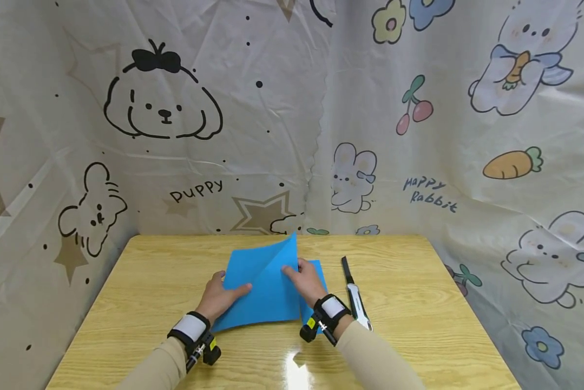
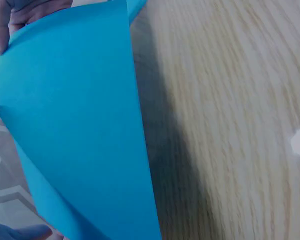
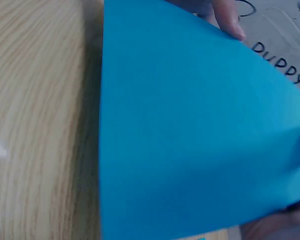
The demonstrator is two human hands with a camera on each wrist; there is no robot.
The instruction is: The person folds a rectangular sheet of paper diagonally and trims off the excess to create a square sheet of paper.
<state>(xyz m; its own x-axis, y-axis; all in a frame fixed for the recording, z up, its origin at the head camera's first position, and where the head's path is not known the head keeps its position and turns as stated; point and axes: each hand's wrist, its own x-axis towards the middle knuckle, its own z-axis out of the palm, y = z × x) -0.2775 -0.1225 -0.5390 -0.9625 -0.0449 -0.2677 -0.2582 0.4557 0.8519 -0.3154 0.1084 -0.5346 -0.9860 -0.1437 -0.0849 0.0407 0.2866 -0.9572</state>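
Both hands hold a sheet of blue paper point(image 1: 274, 295) above the table, its lower edge lifted. A diagonal edge or bend runs down from its upper right corner, and a part of the paper shows behind it. My left hand point(image 1: 217, 299) grips the left side, thumb on the front face and fingers behind. At the right edge my right hand point(image 1: 308, 281) pinches the sheet, its thumb in front. A narrower blue paper piece point(image 1: 317, 266) lies behind and below the right hand, partly hidden by the wrist. In the right wrist view the sheet point(image 3: 190, 130) covers most of the frame.
A utility knife point(image 1: 357, 300) with a white and dark handle lies on the wooden table point(image 1: 408, 303), right of the right wrist. A printed cloth point(image 1: 272, 108) with cartoon animals hangs behind the table and along its sides.
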